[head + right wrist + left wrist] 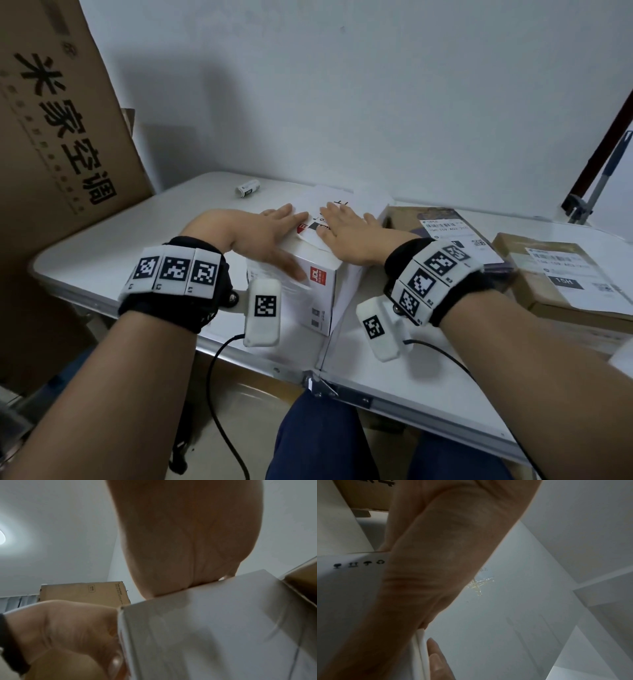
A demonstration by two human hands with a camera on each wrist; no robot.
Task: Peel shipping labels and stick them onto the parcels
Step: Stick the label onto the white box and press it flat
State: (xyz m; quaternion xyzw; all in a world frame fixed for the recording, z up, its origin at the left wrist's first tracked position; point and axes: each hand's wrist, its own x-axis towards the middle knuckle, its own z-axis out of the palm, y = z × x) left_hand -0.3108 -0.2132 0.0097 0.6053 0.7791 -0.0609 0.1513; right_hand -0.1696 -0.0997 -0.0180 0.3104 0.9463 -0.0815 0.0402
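Observation:
A white parcel box stands at the table's middle, a white shipping label lying on its top. My left hand rests flat on the top's left part, fingers straight, thumb lying down the near side face. My right hand presses flat on the label, fingers spread and straight. In the left wrist view the palm covers the box, which bears small handling symbols. The right wrist view shows the right palm on the box's top edge, with the left hand beside it.
A small roll of labels lies at the back of the white folding table. Two brown parcels with labels on them sit to the right. A tall cardboard carton leans at the left.

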